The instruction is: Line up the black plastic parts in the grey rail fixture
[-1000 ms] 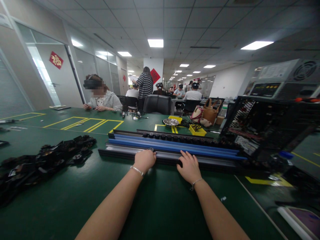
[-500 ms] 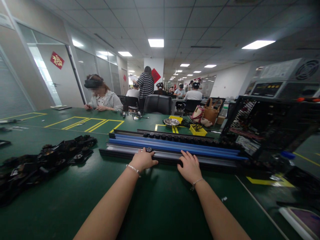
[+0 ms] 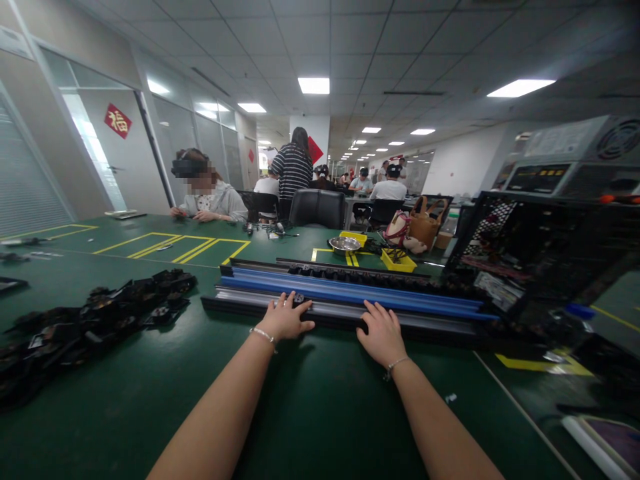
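Note:
A long silver-topped rail with black sides (image 3: 250,298) lies across the green table in front of me. My left hand (image 3: 286,319) rests on its near side, fingers and thumb apart. A small black part with a round top (image 3: 299,299) sits on the rail beside those fingertips. Farther right, my right hand (image 3: 383,333) lies over the same rail, fingers spread across its top and the thumb side at the front edge. Right behind runs a blue rail (image 3: 320,287), parallel to it. The undersides of both hands are hidden.
Black parts (image 3: 115,317) are heaped at left. Beyond the rails are a metal bowl (image 3: 345,245) and a yellow tray (image 3: 399,261). An open computer case (image 3: 540,247) stands at right, near a blue-capped bottle (image 3: 570,323). A person in a headset (image 3: 215,197) sits across the table.
The view has shifted slightly. My left fingers have moved a little on the rail, with the index finger stretched closer alongside the small black part. My right hand stays on the rail.

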Motion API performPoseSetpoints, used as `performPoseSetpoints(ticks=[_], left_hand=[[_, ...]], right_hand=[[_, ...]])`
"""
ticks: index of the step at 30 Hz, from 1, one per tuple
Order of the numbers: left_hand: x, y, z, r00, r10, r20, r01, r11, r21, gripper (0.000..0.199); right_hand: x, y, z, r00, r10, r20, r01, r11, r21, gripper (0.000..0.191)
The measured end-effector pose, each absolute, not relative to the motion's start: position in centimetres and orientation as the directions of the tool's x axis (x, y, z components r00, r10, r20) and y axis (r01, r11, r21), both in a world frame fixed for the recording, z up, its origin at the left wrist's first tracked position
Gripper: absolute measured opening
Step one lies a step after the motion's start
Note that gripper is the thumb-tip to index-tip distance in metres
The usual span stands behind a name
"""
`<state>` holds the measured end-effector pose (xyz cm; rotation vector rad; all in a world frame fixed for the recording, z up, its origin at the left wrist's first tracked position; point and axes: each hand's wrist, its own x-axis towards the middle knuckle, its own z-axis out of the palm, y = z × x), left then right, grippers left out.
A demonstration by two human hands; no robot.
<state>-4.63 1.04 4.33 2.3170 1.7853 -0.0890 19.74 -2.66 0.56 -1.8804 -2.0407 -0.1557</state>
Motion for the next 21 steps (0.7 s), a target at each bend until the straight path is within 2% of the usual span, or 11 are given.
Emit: performPoseSetpoints(ticks=[4,13,21], left_hand=[[-5.4,1.1,4.7,0.231,0.948,-0.22,0.97,-0.206,0.13,0.071],[-5.8,1.3,4.6,0.223,0.952,-0.211,0.972,-0.201,0.12,0.071],[-5.7,1.4,3.7,0.207,0.968,-0.143,0.976,-0.193,0.105,0.07]], right_hand=[[19.7,-2.6,0.6,-0.052,0.943,0.329,0.981,0.109,-0.158,0.021],[19.9,-2.5,0.4,-0.055,0.94,0.337,0.981,0.113,-0.155,0.021],[19.9,-2.5,0.3,-0.055,0.935,0.349,0.981,0.116,-0.154,0.021]])
